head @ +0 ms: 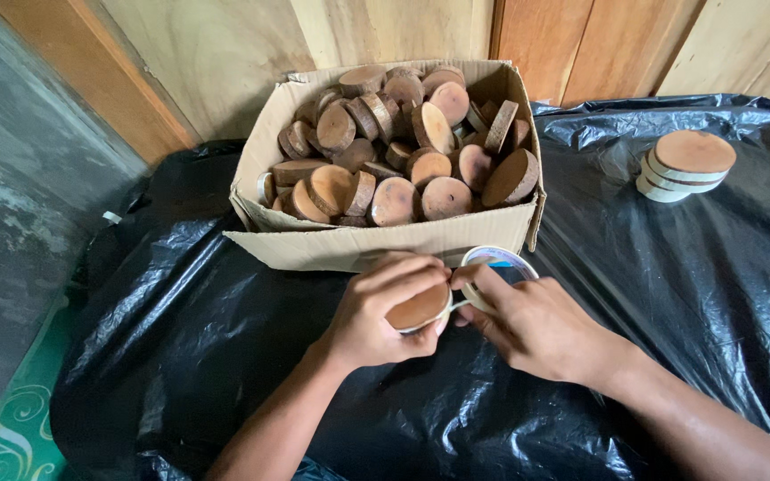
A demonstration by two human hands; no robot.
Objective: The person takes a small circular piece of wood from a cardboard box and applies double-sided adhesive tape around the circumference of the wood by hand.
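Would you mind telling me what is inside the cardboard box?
The cardboard box is heaped with round wooden discs, brown-faced with pale edges, lying flat, tilted and on edge. The top layer covers whatever lies lower and the box's bottom.

Cardboard box [385, 240] blocking ahead, disc stack [683, 167] right (apart), plastic sheet [180, 338] open left

Box [385, 236] of wood discs [403, 151] behind both hands, stacked discs [683, 165] right, all on sheeting [670, 294]
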